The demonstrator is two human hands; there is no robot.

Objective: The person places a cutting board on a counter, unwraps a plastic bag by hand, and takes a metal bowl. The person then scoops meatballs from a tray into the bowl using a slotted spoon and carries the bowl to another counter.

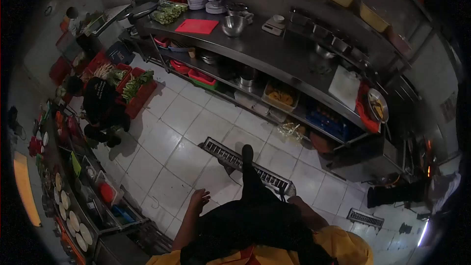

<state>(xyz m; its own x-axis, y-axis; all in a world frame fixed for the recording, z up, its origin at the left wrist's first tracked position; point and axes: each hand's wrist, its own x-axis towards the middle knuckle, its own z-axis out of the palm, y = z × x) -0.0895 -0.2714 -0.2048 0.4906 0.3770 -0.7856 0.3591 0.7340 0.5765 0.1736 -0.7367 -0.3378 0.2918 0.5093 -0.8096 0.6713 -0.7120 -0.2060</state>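
Observation:
My left hand point(199, 199) hangs low over the white tiled floor point(169, 167), its fingers apart and nothing in them. On the other side of my dark apron point(255, 225), my right hand point(293, 200) shows only in small part beside my leg; its fingers are too dark and hidden to make out. A long metal floor grate point(225, 153) runs under my outstretched foot point(247, 154). Neither hand touches the counter.
A steel counter point(289, 61) bears a red cutting board point(197, 26), a metal bowl point(233, 26) and a scale point(273, 25). At left, a person point(100, 98) crouches by red vegetable crates point(142, 99). A shelf rack with plates point(73, 221) stands lower left. Another person point(407, 194) stands right.

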